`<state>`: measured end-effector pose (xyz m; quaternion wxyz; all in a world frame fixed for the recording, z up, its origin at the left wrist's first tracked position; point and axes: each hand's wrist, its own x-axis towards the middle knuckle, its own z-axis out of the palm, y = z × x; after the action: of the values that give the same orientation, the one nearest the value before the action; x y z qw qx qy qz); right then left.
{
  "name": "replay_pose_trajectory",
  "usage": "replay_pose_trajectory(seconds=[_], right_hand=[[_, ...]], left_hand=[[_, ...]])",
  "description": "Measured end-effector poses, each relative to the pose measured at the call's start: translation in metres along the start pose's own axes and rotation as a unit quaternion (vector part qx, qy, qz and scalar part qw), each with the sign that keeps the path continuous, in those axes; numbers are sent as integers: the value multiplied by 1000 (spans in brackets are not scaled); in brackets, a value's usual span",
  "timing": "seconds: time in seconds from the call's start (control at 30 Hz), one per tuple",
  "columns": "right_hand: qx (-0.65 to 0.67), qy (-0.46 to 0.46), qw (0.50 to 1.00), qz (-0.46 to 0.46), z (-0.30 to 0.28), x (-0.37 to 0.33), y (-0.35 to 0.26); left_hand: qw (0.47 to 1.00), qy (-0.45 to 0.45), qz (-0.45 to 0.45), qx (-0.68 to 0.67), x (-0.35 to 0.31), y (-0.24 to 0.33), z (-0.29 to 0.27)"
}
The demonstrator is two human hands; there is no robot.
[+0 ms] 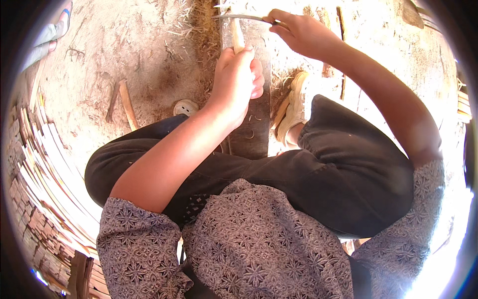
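My left hand [238, 74] is closed around a pale wooden stick [237, 37], which points away from me above a wooden plank [251, 132]. In my right hand [298, 32] is the dark handle of a knife [242, 17]. Its thin blade reaches left across the far part of the stick, apparently touching it. Bright light washes out the stick's far end. The plank runs between my legs, its near end by my lap.
Wood shavings [185, 25] litter the ground past the plank. Two wood pieces [128, 105] lie left of my knee. Long split strips [55, 164] are piled at far left. Another person's foot [64, 20] shows at the upper left. A pale shoe [294, 107] is on my right foot.
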<state>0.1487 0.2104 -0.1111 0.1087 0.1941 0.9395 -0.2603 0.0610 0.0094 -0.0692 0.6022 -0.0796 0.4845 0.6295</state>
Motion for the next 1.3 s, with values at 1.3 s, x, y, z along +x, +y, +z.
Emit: replay_pose_trajectory(seconds=[1.3], right_hand=[[63,-45,997,26,-25,-39,-36]], left_hand=[[993,-62,-22,-97,5,1,-18]])
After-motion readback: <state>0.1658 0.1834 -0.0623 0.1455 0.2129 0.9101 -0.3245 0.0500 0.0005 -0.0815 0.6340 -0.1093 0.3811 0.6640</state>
